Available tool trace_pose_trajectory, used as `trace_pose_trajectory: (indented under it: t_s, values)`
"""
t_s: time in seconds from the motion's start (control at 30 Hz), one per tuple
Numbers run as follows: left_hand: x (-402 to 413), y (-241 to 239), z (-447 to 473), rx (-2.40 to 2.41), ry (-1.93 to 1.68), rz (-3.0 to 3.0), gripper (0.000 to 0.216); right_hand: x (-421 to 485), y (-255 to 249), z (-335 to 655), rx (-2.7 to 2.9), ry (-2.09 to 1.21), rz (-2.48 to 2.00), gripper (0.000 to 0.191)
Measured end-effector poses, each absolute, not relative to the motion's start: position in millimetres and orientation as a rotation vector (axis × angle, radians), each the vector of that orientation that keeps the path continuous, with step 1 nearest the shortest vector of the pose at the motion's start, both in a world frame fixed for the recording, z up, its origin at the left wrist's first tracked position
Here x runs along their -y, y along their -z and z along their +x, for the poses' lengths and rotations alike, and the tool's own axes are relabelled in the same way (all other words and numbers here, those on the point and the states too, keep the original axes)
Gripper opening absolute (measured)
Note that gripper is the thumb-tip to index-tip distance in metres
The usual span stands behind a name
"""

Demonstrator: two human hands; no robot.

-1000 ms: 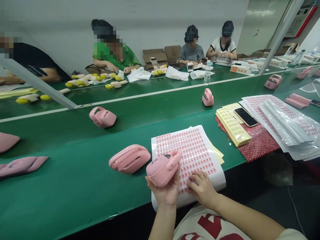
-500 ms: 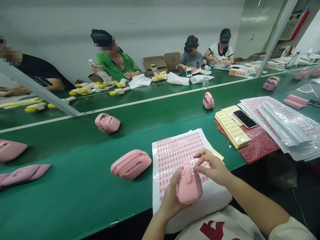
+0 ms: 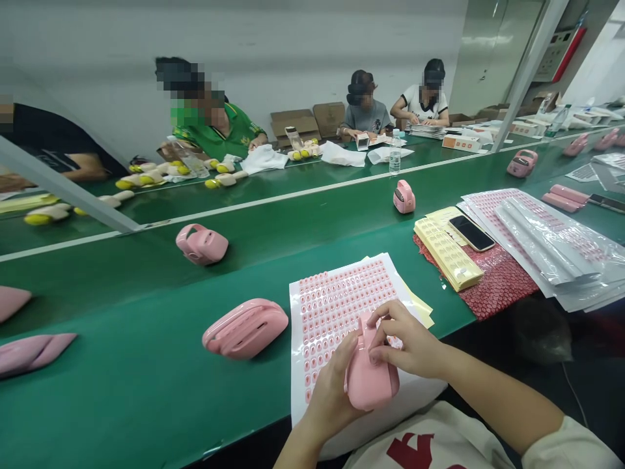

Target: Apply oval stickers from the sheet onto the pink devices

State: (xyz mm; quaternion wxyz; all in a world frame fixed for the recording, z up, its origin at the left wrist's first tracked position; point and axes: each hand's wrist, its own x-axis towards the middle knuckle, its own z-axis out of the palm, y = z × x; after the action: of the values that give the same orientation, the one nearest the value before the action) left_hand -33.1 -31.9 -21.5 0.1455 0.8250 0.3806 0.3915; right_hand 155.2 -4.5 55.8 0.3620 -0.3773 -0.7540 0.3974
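A pink plastic device with a raised handle [image 3: 372, 387] is tilted in front of me above the near table edge. My left hand [image 3: 331, 384] is closed around its left side and underside. Bent over the handle is my right hand [image 3: 407, 342], its index finger and thumb touching the device. Whatever may be between those fingertips is hidden. Beneath and behind the device lies a sheet of small red-and-white stickers [image 3: 312, 312], with a yellow sheet [image 3: 420, 308] partly under it. Left of the sheet another pink device [image 3: 247, 329] rests on its side.
More pink devices [image 3: 201, 244] stand along the green conveyor belt [image 3: 283, 225]. To the right are yellow sticker strips [image 3: 446, 257], a phone [image 3: 471, 232] and plastic-covered sheets [image 3: 547, 241]. Several people work across the belt, near a water bottle [image 3: 395, 153]. A slanted post [image 3: 68, 185] crosses at left.
My right fingers have moved from the handle's right side onto the handle and body. The left hand keeps its hold. The whole view has shifted slightly.
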Motion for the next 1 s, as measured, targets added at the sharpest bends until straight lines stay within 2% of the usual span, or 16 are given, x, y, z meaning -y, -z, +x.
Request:
trace_pose_trajectory:
  t_s: [0.2,0.33,0.5,0.67,0.87,0.9,1.0]
  values:
    - [33,26,-32,-1.12,-1.101,2.295,0.096,6,-49,156,1.999,-0.855,-0.89,0.012]
    - [34,34,-31,-1.099,-1.195,2.223,0.096,14,-40,155,2.004,-0.582,-0.822,0.005]
    - [35,31,-27,-1.115,-1.209,2.198,0.096,24,-38,156,2.139,-0.278,-0.8,0.024]
    - [37,22,-26,-1.193,-1.107,2.222,0.103,28,-39,158,2.202,-0.351,-0.92,0.032]
    - [35,24,-27,-1.143,-1.168,2.282,0.094,24,-41,153,2.172,-0.606,-1.002,0.053]
    - [35,24,-27,-1.14,-1.179,2.292,0.093,23,-42,151,2.156,-0.635,-1.0,0.051]
    - [35,23,-28,-1.135,-1.199,2.324,0.092,22,-44,147,2.095,-0.692,-0.97,0.028]
